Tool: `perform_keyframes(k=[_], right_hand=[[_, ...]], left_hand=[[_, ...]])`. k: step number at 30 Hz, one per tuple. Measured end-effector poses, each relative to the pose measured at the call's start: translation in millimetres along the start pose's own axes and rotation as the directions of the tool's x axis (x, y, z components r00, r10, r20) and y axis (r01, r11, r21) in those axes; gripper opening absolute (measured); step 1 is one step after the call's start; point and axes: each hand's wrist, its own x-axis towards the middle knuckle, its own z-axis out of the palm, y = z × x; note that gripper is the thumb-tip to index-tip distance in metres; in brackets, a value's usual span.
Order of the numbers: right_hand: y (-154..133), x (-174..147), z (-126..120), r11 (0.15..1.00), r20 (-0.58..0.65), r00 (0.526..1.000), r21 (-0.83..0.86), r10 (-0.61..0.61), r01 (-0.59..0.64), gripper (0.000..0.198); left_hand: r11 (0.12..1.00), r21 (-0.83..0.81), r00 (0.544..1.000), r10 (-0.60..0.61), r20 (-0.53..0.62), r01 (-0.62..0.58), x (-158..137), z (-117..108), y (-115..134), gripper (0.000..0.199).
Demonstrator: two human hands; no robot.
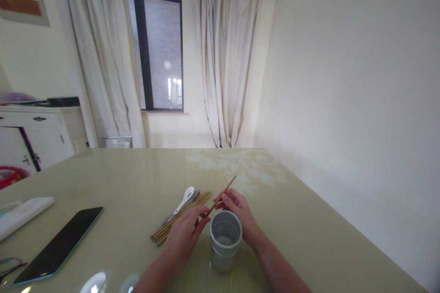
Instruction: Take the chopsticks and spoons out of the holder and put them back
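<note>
Nearest on the desk [309, 247], the grey cup [225, 252] stands upright with its mouth open, just in front of the wrists; a forearm or knuckle catching its rim could tip it over. Just beyond it, the left hand [187, 229] has its grip closed on the near end of a chopstick [228, 187], while the right hand [241, 210] pinches it around the middle. The chopstick is thin, so if both grips loosen together it might slip, and probably drop onto the rim or roll away. It is held just past the cup, its long axis slanting away and to the right, the free tip pointing far right; its tilt is hard to judge. To the left, the pile of chopsticks [161, 236] lies along a similar slant, with a white spoon [188, 193] beside it; the left wrist might scatter them.
</note>
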Motion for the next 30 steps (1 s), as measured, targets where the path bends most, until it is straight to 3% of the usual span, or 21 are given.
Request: perform_keyframes(k=[2, 5, 7, 9, 13, 17, 22, 30], right_hand=[[-7, 5, -11, 0.996, -0.172, 0.982, 0.041, -0.073, 0.081, 0.043], [-23, 12, -37, 0.955, -0.464, 0.864, 0.109, -0.195, 0.274, 0.047], [-36, 14, -54, 0.917, -0.573, 0.79, 0.155, -0.22, 0.368, 0.047], [-45, 12, -61, 0.896, -0.602, 0.768, 0.185, -0.221, 0.403, 0.046], [-51, 1, -47, 0.922, -0.487, 0.836, 0.142, -0.252, 0.36, 0.043], [-47, -7, -24, 0.954, -0.327, 0.901, 0.0, -0.284, 0.3, 0.038], [-39, -11, -13, 0.961, -0.209, 0.942, -0.14, -0.264, 0.238, 0.038], [-34, -16, 2, 0.978, -0.094, 0.983, -0.154, -0.155, 0.14, 0.039]], left_hand=[[0.999, 0.041, 0.999, -0.034, -0.007, 0.034, 3, -6, -2, 0.025], [0.968, 0.212, 0.991, -0.135, 0.004, 0.131, 8, -18, -7, 0.028], [0.914, 0.365, 0.977, -0.207, 0.046, 0.177, 11, -25, -10, 0.028], [0.851, 0.488, 0.954, -0.28, 0.107, 0.195, 12, -29, -11, 0.027], [0.784, 0.592, 0.905, -0.371, 0.209, 0.185, 13, -30, -7, 0.027], [0.786, 0.591, 0.902, -0.372, 0.22, 0.18, 11, -29, -7, 0.026], [0.804, 0.564, 0.913, -0.356, 0.202, 0.188, 9, -28, -11, 0.024], [0.821, 0.535, 0.917, -0.348, 0.195, 0.198, 8, -25, -11, 0.022]])
